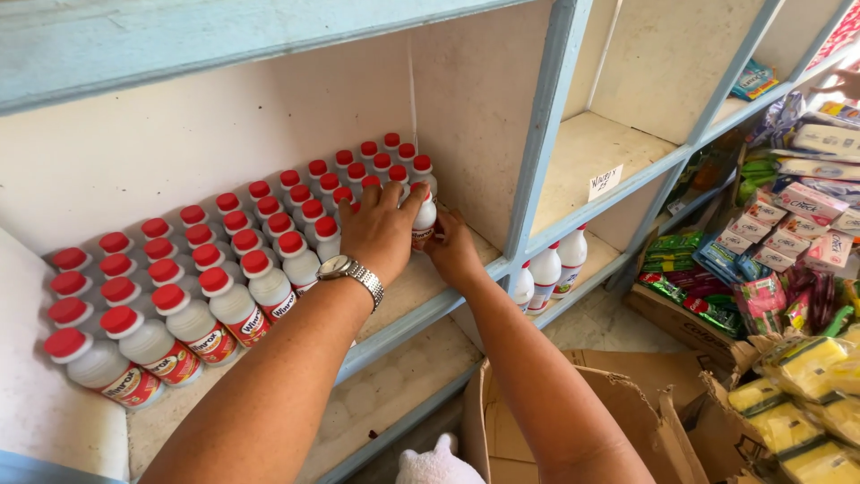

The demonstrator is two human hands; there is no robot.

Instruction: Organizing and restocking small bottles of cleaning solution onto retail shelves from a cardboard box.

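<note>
Nearest the camera, an open cardboard box [573, 421] sits below the forearms. Above it, both hands meet at the front edge of the pale blue shelf [421, 318]. Left hand [381, 231], metal wristwatch [354, 273] on its wrist, lies palm-down with fingers curled over a small white bottle [425, 218] with a red cap. Right hand [454, 251] grips the same bottle from the right side, low down. Bottle stands upright between the two hands, at the right end of the rows of matching red-capped bottles [197, 269] running back to the rear wall. Farther right, taller white bottles [546, 273] occupy the next compartment.
</note>
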